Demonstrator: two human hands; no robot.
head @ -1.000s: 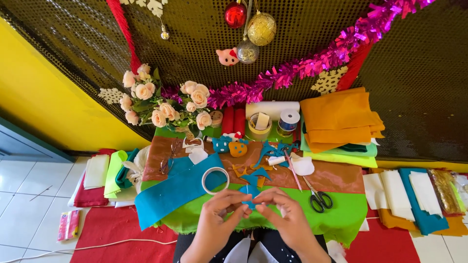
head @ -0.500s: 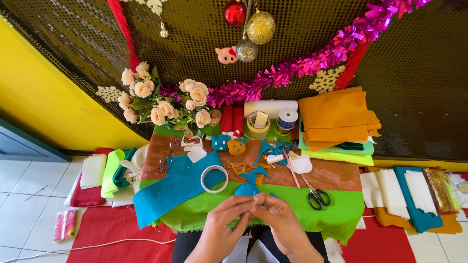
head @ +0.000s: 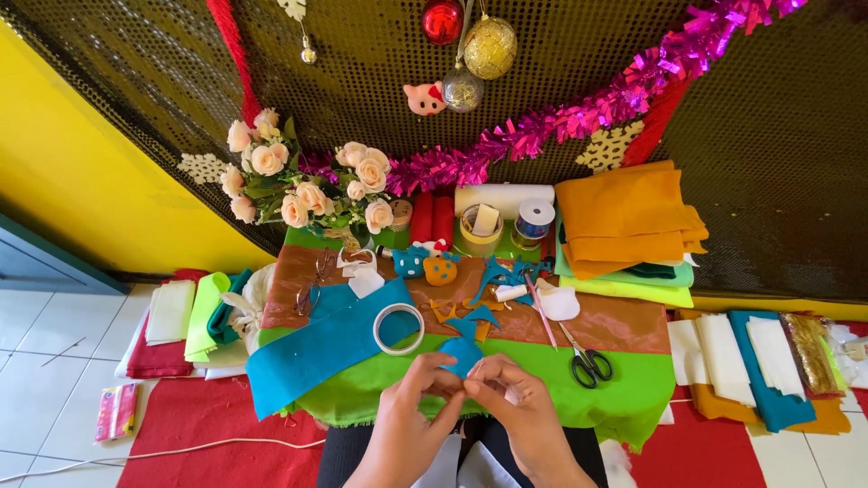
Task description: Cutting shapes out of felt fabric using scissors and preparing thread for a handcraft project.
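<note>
Both hands meet at the near edge of the desk (head: 633,398), which is draped in green and brown cloth; the left hand (head: 411,402) and the right hand (head: 506,398) each pinch the lower end of one small blue felt piece (head: 463,352) between thumb and fingertips, the remaining fingers curled in. The piece stands roughly upright in the head view, its long axis running away from the person, its narrower top pointing toward the back of the desk and its broader base sunk between the fingertips; how much of it the hands hide cannot be told. Just beyond the left hand lies one ring of white tape (head: 399,328), resting partly on one long blue felt strip (head: 316,348) that slants across the desk. One pair of black-handled scissors (head: 586,361) lies to the right, blades pointing away from the person. At the back right sits one stack of folded orange felt (head: 628,217); at the back left, one bunch of pale roses (head: 307,185).
</note>
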